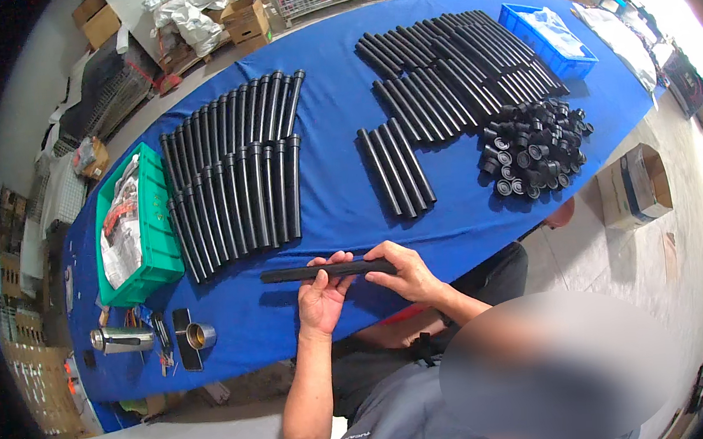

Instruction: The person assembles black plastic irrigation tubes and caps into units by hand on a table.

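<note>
Both my hands hold one long black tube point(290, 274) level above the near edge of the blue table point(335, 113). My left hand point(323, 294) cups it from below near its middle. My right hand point(405, 270) grips its right end from above. Two rows of similar black tubes point(236, 175) lie side by side just beyond the hands, to the left. A short row of three black tubes point(397, 166) lies ahead of my right hand.
A large batch of black tubes point(454, 59) fills the far right, with a pile of small black caps point(536, 147) beside it. A green crate point(142, 228) with bagged parts stands left, a blue bin point(547, 35) far right. A metal cylinder point(121, 339) and tools lie near left. A cardboard box point(638, 184) sits on the floor.
</note>
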Motion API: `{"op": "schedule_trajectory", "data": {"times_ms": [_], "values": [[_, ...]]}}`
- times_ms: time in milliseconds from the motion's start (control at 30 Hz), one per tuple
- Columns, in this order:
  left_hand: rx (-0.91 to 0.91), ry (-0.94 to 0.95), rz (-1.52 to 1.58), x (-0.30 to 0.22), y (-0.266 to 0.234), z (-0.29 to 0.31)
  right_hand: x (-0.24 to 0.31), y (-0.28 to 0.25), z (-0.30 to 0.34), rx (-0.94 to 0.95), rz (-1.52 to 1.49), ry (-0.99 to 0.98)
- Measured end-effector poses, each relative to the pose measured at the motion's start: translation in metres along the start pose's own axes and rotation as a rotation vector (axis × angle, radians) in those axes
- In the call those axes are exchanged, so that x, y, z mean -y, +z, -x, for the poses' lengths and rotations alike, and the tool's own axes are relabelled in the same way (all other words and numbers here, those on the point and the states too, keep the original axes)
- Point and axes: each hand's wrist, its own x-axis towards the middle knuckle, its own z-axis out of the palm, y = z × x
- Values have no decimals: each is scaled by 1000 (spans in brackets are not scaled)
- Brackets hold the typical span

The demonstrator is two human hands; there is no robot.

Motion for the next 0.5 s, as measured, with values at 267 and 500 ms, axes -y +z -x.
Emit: {"op": "schedule_trajectory", "data": {"times_ms": [267,500], "values": [[0,-5,1,-3,2,1,-2,1,-1,5,20,-23],[59,18,22,-4,-7,1,8,-4,-2,19,-69,100]]}}
